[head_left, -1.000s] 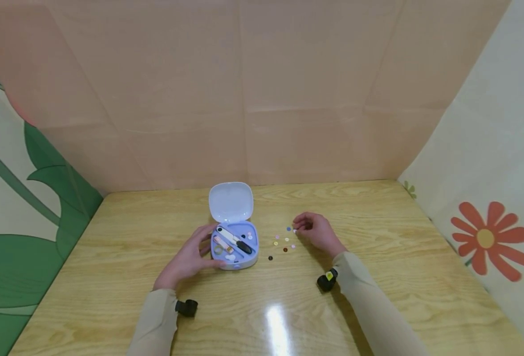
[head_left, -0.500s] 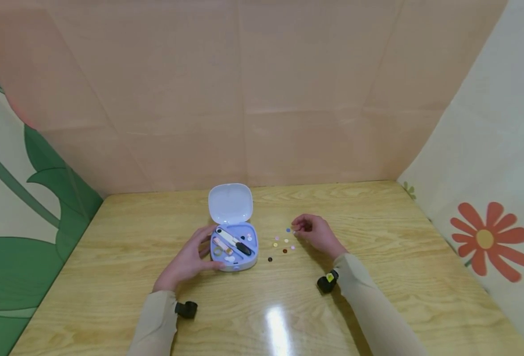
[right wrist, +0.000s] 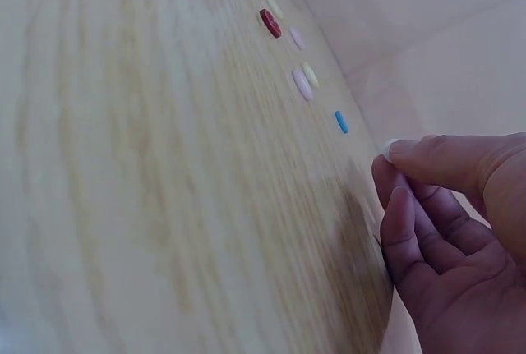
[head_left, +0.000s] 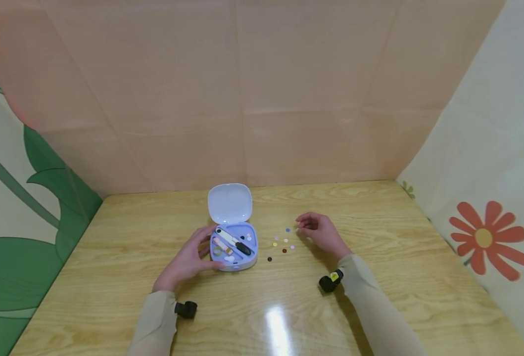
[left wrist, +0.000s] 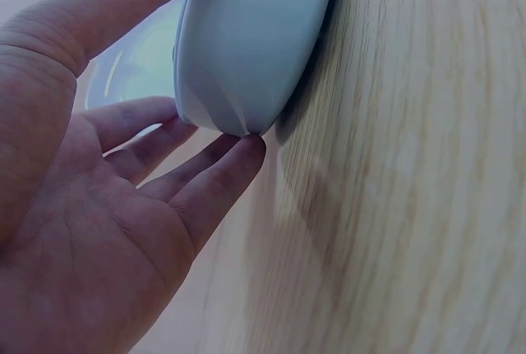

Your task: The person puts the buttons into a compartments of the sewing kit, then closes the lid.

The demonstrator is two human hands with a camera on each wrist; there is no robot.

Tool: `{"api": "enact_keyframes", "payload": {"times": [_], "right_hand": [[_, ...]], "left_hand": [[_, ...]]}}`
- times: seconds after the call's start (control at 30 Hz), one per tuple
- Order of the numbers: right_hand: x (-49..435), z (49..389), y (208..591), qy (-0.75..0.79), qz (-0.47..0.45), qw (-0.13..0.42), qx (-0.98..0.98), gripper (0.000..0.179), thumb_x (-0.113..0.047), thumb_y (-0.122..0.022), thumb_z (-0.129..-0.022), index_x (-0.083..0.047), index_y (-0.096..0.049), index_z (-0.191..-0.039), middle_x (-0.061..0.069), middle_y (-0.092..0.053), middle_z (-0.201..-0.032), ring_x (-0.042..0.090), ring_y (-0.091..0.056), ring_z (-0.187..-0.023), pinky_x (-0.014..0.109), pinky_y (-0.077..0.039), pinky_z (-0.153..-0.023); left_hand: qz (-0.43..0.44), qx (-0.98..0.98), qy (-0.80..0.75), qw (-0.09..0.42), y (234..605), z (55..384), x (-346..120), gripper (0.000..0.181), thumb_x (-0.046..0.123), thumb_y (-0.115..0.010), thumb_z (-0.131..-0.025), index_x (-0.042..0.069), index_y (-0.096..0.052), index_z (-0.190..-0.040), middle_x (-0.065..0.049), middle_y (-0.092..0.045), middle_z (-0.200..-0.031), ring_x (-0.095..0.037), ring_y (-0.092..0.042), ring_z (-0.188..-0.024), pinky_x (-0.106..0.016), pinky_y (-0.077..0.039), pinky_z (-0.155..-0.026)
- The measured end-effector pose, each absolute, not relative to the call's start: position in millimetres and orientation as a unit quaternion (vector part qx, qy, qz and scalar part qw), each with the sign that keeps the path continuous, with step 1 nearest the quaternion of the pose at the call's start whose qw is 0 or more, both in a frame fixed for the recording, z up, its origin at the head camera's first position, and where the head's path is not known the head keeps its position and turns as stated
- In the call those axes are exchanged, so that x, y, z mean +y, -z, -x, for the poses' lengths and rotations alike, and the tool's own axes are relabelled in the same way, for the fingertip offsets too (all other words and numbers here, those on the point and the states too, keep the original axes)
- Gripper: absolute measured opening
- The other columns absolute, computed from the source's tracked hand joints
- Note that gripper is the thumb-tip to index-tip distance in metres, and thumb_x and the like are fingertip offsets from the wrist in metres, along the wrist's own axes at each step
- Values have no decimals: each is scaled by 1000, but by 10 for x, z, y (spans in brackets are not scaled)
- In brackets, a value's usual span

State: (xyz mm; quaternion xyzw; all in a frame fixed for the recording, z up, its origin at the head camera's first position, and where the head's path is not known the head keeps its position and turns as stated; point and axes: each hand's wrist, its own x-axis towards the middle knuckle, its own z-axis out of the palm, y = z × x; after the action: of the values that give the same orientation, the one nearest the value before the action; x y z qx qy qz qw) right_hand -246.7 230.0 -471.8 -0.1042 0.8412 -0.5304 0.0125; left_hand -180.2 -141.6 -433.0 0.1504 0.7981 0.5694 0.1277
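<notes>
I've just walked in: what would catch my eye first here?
Probably the big red flower on the pale backdrop at the right. Then the open lavender-blue box on the table, held by the left hand. Beside it lie colourful buttons, near the right hand pinching a small white disc.

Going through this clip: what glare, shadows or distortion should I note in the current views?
Head: white glare streaks the near side of the wooden table, soft shadow beside the right sleeve. Left wrist: dark shadow along the hinged box, wooden table tipped nearly vertical. Right wrist: hazy, muted colours, shadow beside the right grip, blue button foreshortened to a sliver.
</notes>
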Motion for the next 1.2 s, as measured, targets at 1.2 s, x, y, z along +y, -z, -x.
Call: {"api": "enact_keyframes", "payload": {"times": [1.2], "right_hand": [[2098,2393,4427,564,139,37,813,29,1,-68,-87,7,-59,-114,19,-64,-101,32,-62,-94,25,-56,-80]], "left_hand": [[-157,803,-561,126,4213,1749,-1398,88,3,-82,-74,8,-33,-147,-16,-31,-147,-39,-33,-133,-52,-32,-110]]}}
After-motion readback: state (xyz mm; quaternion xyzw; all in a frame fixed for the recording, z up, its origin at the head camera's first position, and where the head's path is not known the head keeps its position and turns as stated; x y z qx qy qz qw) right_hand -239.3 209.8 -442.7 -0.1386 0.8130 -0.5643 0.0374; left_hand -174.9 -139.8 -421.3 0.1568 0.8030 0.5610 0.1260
